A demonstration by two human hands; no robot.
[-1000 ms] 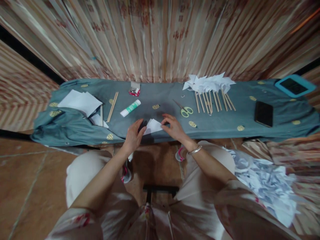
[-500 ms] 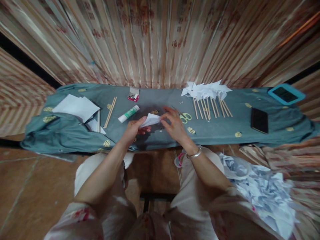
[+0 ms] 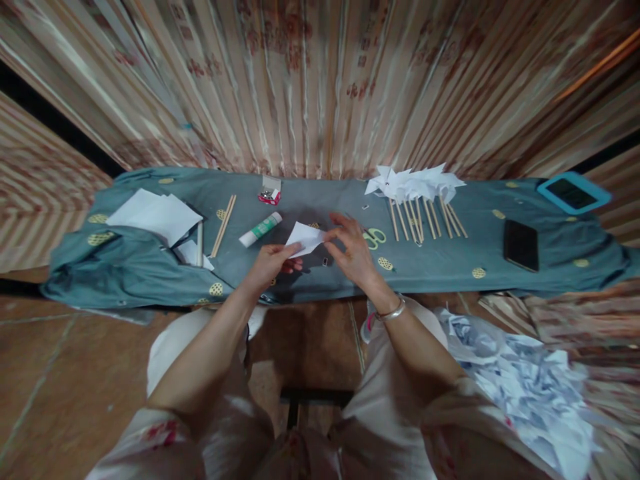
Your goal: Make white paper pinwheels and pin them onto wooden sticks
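Between my hands is a small white piece of paper [image 3: 303, 238], raised over the cloth-covered table. My left hand [image 3: 274, 264] pinches its near left edge, thumb on top. The thumb and index finger of my right hand [image 3: 352, 248] close on the paper's right corner, the other fingers curled loosely. A green and white glue stick [image 3: 261, 229] lies just beyond my left hand. Pale green-handled scissors [image 3: 375, 238] rest beside my right hand, their blades partly hidden behind it.
Paper pinwheels [image 3: 415, 183] on sticks lie at the back right. A black phone [image 3: 521, 245] and a blue-framed tablet [image 3: 574, 193] are farther right. White sheets [image 3: 150, 215], wooden sticks [image 3: 223, 227] and a small red box [image 3: 270, 191] lie left. A paper-filled bag [image 3: 530, 387] sits below right.
The paper has opened out from a narrow folded shape into a wider, flatter piece facing up. Both hands keep hold of it and have barely shifted.
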